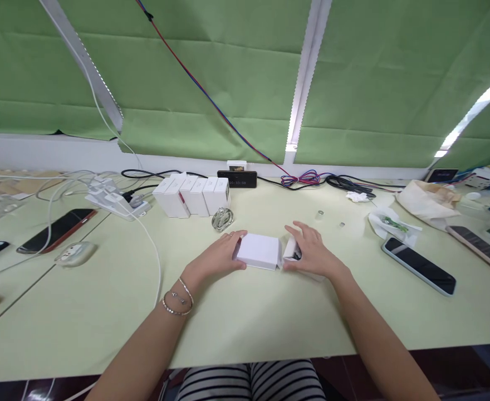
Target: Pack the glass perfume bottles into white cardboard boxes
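Observation:
My left hand is closed around the left end of a flat white box, thumb at the near side and fingers at the far side. Just right of it, my right hand grips a second white box piece whose left end is open. Something dark shows inside that opening, too small to make out. My right palm hides much of this piece. The two white pieces lie end to end, very near each other, low over the pale table. Behind my left hand rests a shiny round metal object.
Several upright white boxes stand in a row behind, beside a power strip with cables. A phone showing a timer leans at the back. Another phone lies to the right, near a white wrapper. Two small metal pieces sit behind my right hand.

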The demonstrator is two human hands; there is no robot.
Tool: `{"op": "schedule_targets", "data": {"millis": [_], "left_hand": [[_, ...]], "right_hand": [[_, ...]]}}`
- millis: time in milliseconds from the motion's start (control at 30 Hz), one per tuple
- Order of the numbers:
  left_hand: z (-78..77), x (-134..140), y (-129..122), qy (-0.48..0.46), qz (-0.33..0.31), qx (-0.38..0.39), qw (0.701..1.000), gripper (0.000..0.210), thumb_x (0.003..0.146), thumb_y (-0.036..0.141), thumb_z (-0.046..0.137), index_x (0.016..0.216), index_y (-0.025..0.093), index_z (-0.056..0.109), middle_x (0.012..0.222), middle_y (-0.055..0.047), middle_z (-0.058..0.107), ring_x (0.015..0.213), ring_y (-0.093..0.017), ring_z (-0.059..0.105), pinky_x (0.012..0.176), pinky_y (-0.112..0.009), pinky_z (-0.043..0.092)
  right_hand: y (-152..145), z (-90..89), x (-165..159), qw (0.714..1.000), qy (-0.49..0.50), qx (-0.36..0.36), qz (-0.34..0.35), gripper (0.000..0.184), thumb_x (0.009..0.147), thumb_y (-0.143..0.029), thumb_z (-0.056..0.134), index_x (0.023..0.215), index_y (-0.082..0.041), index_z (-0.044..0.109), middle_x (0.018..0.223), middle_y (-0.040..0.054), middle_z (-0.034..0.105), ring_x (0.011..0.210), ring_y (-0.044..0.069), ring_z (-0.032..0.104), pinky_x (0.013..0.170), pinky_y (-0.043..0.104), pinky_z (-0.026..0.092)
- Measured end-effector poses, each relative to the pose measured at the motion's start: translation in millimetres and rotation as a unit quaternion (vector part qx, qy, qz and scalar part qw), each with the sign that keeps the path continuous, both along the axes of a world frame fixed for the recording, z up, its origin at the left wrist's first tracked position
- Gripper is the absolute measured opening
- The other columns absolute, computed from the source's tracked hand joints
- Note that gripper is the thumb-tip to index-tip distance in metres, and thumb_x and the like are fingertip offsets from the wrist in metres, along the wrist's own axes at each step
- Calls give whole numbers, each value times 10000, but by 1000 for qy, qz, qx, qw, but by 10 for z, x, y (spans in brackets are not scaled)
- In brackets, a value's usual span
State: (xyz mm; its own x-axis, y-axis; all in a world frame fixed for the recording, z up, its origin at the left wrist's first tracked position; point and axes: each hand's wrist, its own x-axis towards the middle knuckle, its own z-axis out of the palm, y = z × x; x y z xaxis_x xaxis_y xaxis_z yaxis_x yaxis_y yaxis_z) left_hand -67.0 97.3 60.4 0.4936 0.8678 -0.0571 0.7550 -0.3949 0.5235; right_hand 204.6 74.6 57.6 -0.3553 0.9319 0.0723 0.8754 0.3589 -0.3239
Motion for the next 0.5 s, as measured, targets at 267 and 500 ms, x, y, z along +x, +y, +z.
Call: {"op": "schedule_targets", "data": {"millis": [267, 500], "left_hand": [[-68, -42, 19, -39, -15, -41, 998, 755, 674, 316, 661, 1349, 228, 335, 1189, -102, 521, 1086, -298, 503, 898, -416, 418], [-175, -14, 87, -159, 20, 13, 987, 1056, 548, 407, 793, 1397, 206, 199, 1425, -161, 231, 1356, -366, 145, 1080, -517, 215]], "right_hand": [[-68, -185, -573, 986, -85, 114, 84, 841, 724, -598, 562, 1378, -122, 330, 1414, 210, 355, 1351, 369, 200, 1086, 544, 91], [2, -181, -608, 993, -42, 114, 9, 660, 777, -471, 532, 1335, -155, 380, 1151, 171, 556, 1082, 323, 460, 926, 499, 304]]}}
